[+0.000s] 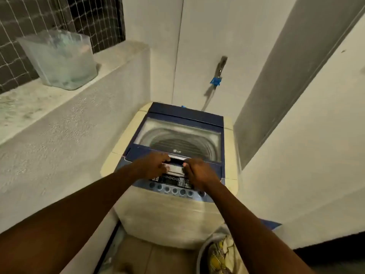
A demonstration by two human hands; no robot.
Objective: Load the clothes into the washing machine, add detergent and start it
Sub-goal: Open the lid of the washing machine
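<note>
A cream top-loading washing machine (169, 212) stands in a narrow corner, its blue-framed glass lid (177, 123) lying closed over the empty drum. My left hand (153, 165) and my right hand (199, 174) both rest at the silver lid handle (176, 160), fingers curled at its front edge. Below them the control panel (171, 186) shows a row of round buttons. A bowl of yellow and white clothes (219, 254) sits on the floor at the lower right, partly hidden by my right forearm.
A translucent plastic container (59, 58) stands on the concrete ledge (65, 99) to the left, in front of a netted window. A tap with a blue fitting (218, 76) sticks out of the white wall behind the machine. Walls close in on both sides.
</note>
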